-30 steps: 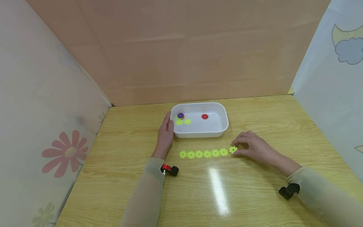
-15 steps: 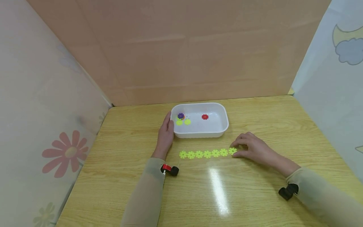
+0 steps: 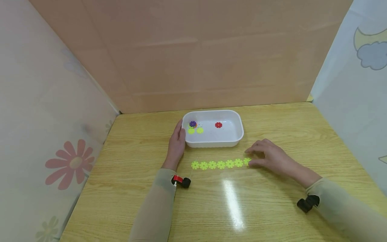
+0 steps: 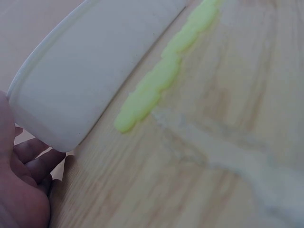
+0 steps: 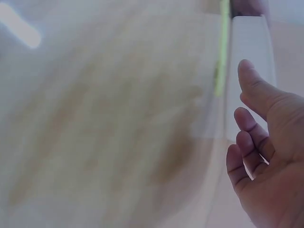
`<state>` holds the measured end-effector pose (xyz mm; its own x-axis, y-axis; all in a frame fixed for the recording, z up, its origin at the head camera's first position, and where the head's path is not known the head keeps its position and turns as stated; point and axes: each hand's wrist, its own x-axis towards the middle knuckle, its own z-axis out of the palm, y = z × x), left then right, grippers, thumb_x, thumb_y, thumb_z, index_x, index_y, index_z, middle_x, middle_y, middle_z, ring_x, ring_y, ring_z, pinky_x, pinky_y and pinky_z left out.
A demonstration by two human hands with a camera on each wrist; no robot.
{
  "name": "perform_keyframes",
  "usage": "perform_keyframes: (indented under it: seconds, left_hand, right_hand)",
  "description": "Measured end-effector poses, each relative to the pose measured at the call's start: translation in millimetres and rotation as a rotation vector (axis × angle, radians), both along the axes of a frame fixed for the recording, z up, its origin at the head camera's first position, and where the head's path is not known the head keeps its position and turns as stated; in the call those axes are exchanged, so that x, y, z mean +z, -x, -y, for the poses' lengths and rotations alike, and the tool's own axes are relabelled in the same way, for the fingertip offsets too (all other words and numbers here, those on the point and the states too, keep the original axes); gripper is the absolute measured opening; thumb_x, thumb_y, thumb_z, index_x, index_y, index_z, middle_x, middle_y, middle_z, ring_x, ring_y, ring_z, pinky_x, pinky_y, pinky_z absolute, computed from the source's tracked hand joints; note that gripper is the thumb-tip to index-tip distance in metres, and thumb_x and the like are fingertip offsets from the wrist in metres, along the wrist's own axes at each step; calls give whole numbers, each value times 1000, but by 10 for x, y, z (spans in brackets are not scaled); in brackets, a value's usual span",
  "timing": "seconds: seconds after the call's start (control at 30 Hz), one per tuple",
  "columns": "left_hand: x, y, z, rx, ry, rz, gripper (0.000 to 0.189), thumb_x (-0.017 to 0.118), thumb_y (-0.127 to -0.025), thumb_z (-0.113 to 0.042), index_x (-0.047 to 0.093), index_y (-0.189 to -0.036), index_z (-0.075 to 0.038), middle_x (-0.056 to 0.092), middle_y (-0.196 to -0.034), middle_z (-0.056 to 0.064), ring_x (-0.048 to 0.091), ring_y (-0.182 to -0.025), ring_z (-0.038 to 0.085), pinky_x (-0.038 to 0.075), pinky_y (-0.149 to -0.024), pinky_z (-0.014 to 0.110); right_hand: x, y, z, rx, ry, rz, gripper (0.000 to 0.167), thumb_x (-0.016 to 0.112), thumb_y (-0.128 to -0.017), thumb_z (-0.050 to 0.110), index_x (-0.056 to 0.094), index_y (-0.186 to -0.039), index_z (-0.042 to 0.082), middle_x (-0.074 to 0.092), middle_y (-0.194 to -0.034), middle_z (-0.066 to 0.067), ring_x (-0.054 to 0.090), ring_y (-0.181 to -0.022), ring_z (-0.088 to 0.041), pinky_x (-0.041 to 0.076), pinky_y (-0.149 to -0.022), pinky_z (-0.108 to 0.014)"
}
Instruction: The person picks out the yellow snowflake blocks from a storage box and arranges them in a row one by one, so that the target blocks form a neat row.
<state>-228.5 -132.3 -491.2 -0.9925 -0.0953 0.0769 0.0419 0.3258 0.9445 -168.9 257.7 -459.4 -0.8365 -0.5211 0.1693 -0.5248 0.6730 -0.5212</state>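
Observation:
A row of several yellow-green snowflake discs (image 3: 221, 164) lies flat across the table in the head view. At its right end, my right hand (image 3: 269, 156) hovers with thumb and fingertips parted. The thumb overlaps the last disc (image 3: 246, 161) in that view, while the right wrist view has nothing between the fingers. My left hand (image 3: 176, 144) grips the left end of a white plastic tub (image 3: 214, 144), its fingers (image 4: 45, 164) curled at the tub's corner. Inside the tub sit a purple disc (image 3: 192, 124), a red disc (image 3: 218, 125) and a few yellow ones (image 3: 200, 130).
The wooden table (image 3: 145, 134) carries the tub toward its back edge, near an upright tan panel (image 3: 196, 67). Pale printed panels stand to the left (image 3: 36, 107) and right (image 3: 353, 101). A black wrist camera (image 3: 308, 204) sits on the right sleeve.
My right hand has set the last disc down against the row's right end and spread its fingers off it. My left hand stays on the tub.

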Motion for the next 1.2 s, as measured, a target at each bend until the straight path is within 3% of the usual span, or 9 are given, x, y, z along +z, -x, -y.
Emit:
perform_keyframes:
  seconds: [0.27, 0.47, 0.87, 1.2]
  left_hand:
    - [2, 5, 8, -1, 3, -14, 56, 39, -121, -35, 35, -175, -23, 37, -177, -2, 29, -165, 24, 25, -135, 49]
    - [-3, -1, 8, -1, 6, -15, 57, 38, -120, -40, 35, -175, -26, 37, -177, -4, 29, -165, 24, 24, -135, 48]
    - [-5, -9, 8, -5, 2, -22, 57, 38, -120, -40, 35, -175, -25, 37, -177, -3, 29, -165, 24, 25, -135, 48]
    - [1, -12, -1, -5, -1, -11, 56, 38, -120, -40, 35, -175, -28, 37, -177, -4, 30, -165, 24, 25, -135, 49]
  right_hand:
    - [262, 96, 182, 6, 52, -106, 40, 96, -88, 19, 82, -125, 12, 73, -105, -1, 61, -100, -25, 55, -79, -45]
    - [398, 232, 390, 10, 69, -102, 44, 94, -90, 18, 79, -131, 10, 73, -109, -4, 64, -103, -29, 55, -82, -46]
    - [512, 589, 906, 0, 129, -53, 45, 94, -91, 21, 79, -132, 9, 74, -114, -2, 64, -101, -26, 58, -89, -53]
    - [503, 888, 1285, 0, 147, -27, 46, 92, -93, 21, 78, -134, 6, 76, -112, -10, 69, -99, -32, 58, -87, -45]
